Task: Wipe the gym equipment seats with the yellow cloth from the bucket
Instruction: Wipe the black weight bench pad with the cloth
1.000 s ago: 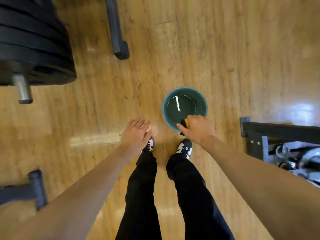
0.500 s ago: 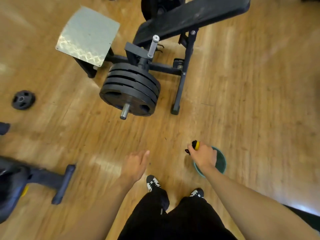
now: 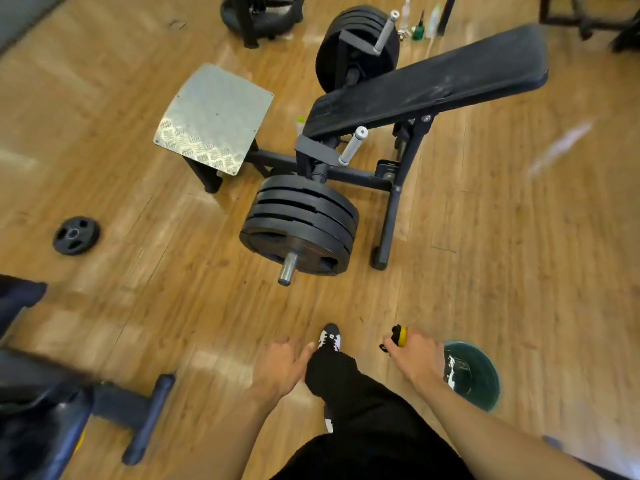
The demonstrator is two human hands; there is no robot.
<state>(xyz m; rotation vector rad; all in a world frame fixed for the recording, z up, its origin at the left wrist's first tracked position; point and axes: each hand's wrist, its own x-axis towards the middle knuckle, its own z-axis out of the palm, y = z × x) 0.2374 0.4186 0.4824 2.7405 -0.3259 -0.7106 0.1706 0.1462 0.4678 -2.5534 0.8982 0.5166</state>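
Yellow cloth (image 3: 401,336): bunched in the right hand, held above the wooden floor (image 3: 519,237). Only a short yellow strip and a dark end stick out past the thumb side of the fist.
Right hand (image 3: 417,358): fingers are curled tightly round the cloth, with the back of the hand facing the camera.
Cloth relative to bucket: the cloth is out of the green bucket (image 3: 486,396), up and to the left of its rim. The right hand lies between the two and overlaps the bucket's left edge.
Bucket: stands on the floor to the person's right, with a white glint on its dark inside.
Left hand (image 3: 280,365): holds nothing. The fingers are loosely bent and the thumb lies against the black trouser leg (image 3: 349,386).
Seat pad (image 3: 433,81): long, black and tilted, on a dark frame well ahead of both hands. Pale streaks show on its surface.
Weight plates (image 3: 301,226): a black stack on a steel peg below the pad, between it and the person.
Footplate (image 3: 214,116): patterned metal, to the left of the pad.
Loose plate (image 3: 76,235): lies flat on the floor at far left.
Hard to make out: most of the cloth is hidden inside the fist. The right fingertips are out of sight. The dark equipment at lower left (image 3: 41,420) is blurred and cut off by the edge. One shoe (image 3: 329,337) is clear and the other is mostly covered by the leg. The small bottles (image 3: 420,26) at the top are too small to identify.
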